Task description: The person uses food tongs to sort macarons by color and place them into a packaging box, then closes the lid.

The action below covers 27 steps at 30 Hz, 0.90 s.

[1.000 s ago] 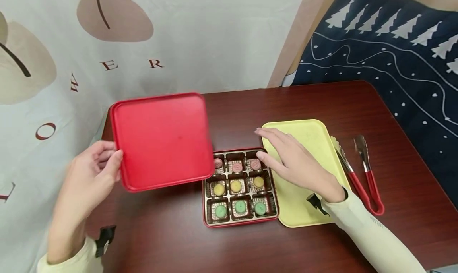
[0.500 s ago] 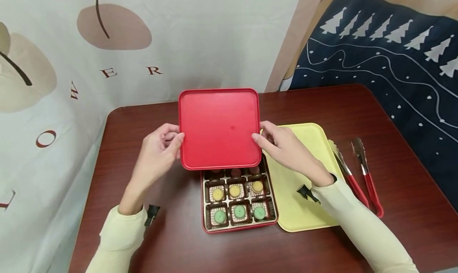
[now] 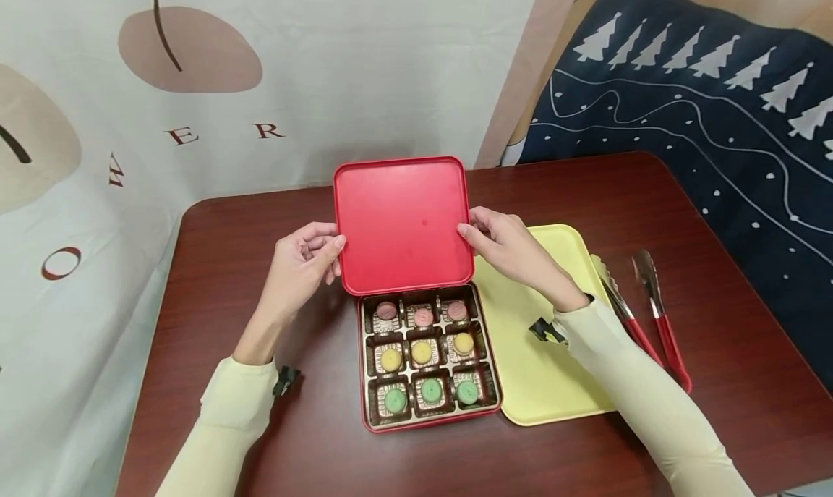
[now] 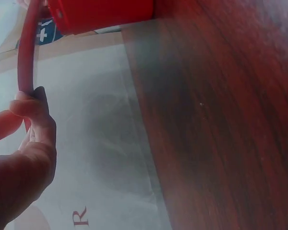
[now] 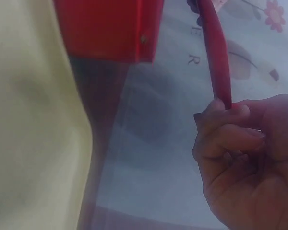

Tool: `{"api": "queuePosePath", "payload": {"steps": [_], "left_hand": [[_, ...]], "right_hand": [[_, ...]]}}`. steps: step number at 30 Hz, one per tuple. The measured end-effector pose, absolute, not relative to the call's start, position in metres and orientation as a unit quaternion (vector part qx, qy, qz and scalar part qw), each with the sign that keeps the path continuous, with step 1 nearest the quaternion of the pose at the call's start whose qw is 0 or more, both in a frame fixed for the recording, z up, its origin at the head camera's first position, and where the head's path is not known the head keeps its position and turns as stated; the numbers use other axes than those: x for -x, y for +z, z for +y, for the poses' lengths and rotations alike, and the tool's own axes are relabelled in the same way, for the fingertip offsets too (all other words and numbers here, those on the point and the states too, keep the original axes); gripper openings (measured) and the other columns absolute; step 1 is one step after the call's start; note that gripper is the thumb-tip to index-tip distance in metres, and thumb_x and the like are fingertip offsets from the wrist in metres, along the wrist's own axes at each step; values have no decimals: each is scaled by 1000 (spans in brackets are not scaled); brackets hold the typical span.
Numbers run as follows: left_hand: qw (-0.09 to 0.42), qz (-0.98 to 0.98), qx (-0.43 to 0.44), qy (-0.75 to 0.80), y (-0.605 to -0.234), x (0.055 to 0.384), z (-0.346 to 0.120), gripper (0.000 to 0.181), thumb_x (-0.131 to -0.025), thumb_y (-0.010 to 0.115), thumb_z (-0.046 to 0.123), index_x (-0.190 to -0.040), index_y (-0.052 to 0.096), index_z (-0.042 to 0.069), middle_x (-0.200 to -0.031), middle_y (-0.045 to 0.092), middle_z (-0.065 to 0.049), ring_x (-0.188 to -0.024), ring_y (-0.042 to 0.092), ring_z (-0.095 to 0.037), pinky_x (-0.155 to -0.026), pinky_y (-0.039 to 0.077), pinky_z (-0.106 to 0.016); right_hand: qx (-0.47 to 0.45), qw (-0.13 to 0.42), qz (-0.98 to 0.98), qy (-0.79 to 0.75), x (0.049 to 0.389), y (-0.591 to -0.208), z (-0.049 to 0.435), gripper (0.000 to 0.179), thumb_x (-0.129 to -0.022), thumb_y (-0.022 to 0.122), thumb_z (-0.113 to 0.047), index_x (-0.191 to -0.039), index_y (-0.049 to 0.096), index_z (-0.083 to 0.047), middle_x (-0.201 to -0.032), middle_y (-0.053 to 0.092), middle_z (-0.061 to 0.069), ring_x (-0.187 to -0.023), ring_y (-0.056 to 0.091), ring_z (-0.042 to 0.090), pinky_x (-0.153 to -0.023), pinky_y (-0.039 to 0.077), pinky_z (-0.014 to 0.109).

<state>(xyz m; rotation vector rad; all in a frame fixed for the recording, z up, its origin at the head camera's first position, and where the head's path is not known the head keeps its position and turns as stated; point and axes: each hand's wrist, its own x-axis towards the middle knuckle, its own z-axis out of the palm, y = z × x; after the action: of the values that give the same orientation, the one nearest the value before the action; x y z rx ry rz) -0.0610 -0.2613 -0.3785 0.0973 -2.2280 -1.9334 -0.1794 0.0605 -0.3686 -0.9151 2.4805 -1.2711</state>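
Observation:
A red square lid [image 3: 403, 226] is held tilted up behind the far edge of a red box [image 3: 429, 419]. My left hand [image 3: 301, 269] pinches the lid's left edge between thumb and fingers. On the opposite edge, my right hand [image 3: 514, 251] pinches it the same way. Both wrist views show the lid edge-on in the fingers, with the box's red side wall [image 4: 105, 14] close by. Inside the box, a brown divided insert holds round sweets, one per compartment: a pink row [image 3: 424, 317] at the back, a yellow row [image 3: 421, 351] in the middle, a green row [image 3: 432, 391] in front.
A yellow tray [image 3: 553, 381] lies against the box's right side, partly under my right arm. Farther right are tongs with red handles [image 3: 673, 349]. The brown table [image 3: 312, 425] meets a printed cloth [image 3: 390, 63] at the back and a navy cloth [image 3: 690, 113] at right.
The lid came from the left to behind the box, first in my left hand alone. My right hand then took its right edge. Lately it dropped slightly, uncovering the pink row.

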Motion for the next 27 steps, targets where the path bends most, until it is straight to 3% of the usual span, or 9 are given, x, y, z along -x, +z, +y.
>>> {"api": "queuePosePath", "payload": {"steps": [9,15,22,27], "left_hand": [[107,-770,-38,-628,-387,68,-257,16,-107,66,-1,-118,66,-13,-82,68,-11,-56,56,-16,-50,49,-25],[128,-779,-24,-613,-387,67,-256,17,-106,68,0,-120,68,-11,-84,68,-17,-58,58,-25,-49,46,-24],[123,-789,-19,-602,-387,53,-256,20,-104,70,-3,-123,69,-10,-91,70,-22,-64,63,-30,-54,51,-27],[134,-783,4,-607,-389,43,-255,20,-103,69,-7,-123,70,-10,-92,70,-23,-68,66,-29,-58,53,-26]], "right_hand": [[324,64,848,-415,186,-385,60,12,-112,64,-18,-109,68,-7,-77,59,4,-65,54,20,-60,44,35],[337,23,836,-432,186,-387,59,11,-112,65,-17,-106,66,-8,-71,58,2,-61,57,17,-56,42,32],[344,41,829,-439,178,-392,65,10,-112,65,-17,-105,63,-9,-75,65,8,-62,60,15,-56,43,30],[353,49,821,-446,169,-393,74,8,-111,66,-14,-107,62,-9,-77,64,2,-65,62,15,-59,47,30]]}}
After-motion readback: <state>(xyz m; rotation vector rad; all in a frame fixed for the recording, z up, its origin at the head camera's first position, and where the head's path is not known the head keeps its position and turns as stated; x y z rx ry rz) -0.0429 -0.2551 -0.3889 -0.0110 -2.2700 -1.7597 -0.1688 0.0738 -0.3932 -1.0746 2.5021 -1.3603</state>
